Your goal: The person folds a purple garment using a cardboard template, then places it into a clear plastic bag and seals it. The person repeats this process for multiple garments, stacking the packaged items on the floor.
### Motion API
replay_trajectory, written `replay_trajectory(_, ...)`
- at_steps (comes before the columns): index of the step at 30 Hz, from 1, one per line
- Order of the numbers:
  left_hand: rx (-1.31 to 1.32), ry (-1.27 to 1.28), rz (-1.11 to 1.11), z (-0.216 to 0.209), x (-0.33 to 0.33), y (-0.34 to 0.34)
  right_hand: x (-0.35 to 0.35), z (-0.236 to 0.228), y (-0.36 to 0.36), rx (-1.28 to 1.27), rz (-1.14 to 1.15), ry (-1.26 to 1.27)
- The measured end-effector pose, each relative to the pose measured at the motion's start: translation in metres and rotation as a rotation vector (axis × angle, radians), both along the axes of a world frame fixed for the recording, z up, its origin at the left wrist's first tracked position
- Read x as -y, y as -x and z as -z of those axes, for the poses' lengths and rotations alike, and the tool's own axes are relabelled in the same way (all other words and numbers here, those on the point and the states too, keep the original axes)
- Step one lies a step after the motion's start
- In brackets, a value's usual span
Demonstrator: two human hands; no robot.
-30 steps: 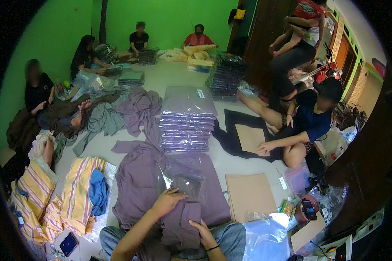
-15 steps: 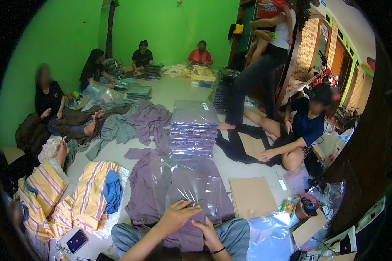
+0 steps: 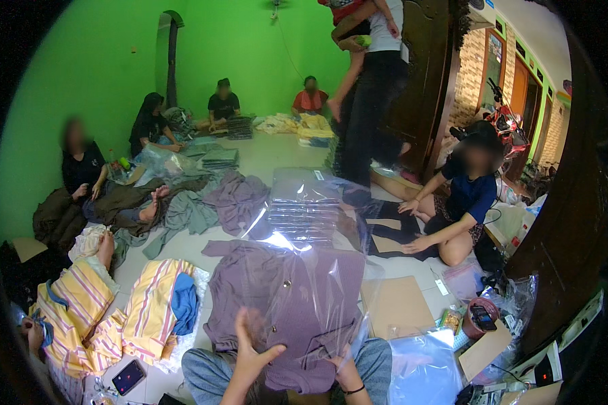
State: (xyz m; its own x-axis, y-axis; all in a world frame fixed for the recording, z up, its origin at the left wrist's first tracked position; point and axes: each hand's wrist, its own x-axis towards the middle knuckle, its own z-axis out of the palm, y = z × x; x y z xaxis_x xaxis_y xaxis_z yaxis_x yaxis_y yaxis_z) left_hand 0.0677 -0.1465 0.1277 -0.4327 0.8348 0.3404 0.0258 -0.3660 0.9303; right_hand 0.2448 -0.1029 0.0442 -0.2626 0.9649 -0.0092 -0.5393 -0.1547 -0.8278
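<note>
A folded mauve buttoned garment lies over my lap, its upper part inside a clear plastic bag that stands up loosely and glints. My left hand is at the garment's lower left, fingers spread and slightly blurred, thumb against the cloth. At the lower right, my right hand grips the garment's edge, its fingers partly hidden by cloth and film. More mauve cloth spreads underneath to the left. Behind the bag rises a stack of bagged mauve garments, seen partly through the film.
Brown cardboard sheets and clear bags lie at right. Yellow striped clothes and a phone are at left. A person sits at right with dark cloth; another stands carrying a child. Several others sit farther back.
The bag now stands up over the garment's upper part, and buttons show. My left hand has moved down and left off the bag, fingers spreading. The standing person has shifted left.
</note>
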Motion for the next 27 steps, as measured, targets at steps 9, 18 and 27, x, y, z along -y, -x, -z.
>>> replay_trajectory(9, -0.065, 0.274, 0.3, 0.012, 0.019, -0.007, 0.003, 0.008, -0.004, 0.054, 0.079, -0.08)
replay_trajectory(18, 0.041, 0.26, 0.377, 0.027, 0.011, -0.003, -0.008, -0.023, -0.014, 0.275, 0.102, -0.244)
replay_trajectory(27, 0.369, 0.378, 0.215, 0.065, -0.022, -0.008, -0.022, -0.016, 0.013, 0.325, -0.137, -0.05)
